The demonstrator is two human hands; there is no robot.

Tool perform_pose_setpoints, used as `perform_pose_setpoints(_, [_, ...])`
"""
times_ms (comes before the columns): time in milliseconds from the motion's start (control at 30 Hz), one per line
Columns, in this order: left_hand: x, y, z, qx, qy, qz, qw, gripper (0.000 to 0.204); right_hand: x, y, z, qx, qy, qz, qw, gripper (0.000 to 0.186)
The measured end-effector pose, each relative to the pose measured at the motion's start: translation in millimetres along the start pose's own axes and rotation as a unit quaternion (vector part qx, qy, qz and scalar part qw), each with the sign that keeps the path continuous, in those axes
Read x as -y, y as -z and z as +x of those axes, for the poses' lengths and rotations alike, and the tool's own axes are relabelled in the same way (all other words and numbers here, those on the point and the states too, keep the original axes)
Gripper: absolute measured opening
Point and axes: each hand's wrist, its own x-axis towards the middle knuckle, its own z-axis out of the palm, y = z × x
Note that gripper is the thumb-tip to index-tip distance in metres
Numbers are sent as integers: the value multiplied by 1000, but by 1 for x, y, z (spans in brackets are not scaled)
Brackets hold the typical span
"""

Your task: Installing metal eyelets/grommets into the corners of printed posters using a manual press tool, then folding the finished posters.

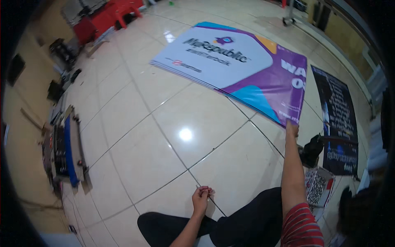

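Note:
A stack of large printed vinyl banners (255, 68) in white, purple, blue and orange lies folded or layered on the tiled floor ahead. My right arm reaches forward, and my right hand (292, 128) is closed on the near right corner of the banner. Over the floor in front of my crossed legs, my left hand (200, 198) is held with its fingers curled together. Whatever may be in those fingers is too small to make out. Beside my right forearm stands a black tool (312, 150) with a long handle.
A box of small metallic pieces (317, 187) sits by my right knee. Further right lies a black printed banner (338, 119). On the left are a machine with a blue bar (70, 150) and dark items along the wall. A red plastic stool (125, 11) and a wheeled metal frame (289, 19) stand far off.

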Motion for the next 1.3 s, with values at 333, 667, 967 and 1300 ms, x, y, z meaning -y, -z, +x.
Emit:
perform_pose_setpoints(333, [-42, -90, 101, 94, 64, 8, 993, 21, 5, 27, 17, 253, -125, 262, 923, 15])
perform_pose_setpoints(667, [-22, -181, 94, 150, 262, -103, 948, 47, -43, -25, -127, 491, -159, 263, 815, 25])
perform_pose_setpoints(967, [4, -157, 186, 199, 196, -41, 959, 38, -19, 81, -183, 489, 195, 92, 845, 46])
perform_pose_setpoints(1300, [-92, -51, 233, 125, 149, -29, 980, 21, -222, 226, -114, 144, 54, 19, 988, 74])
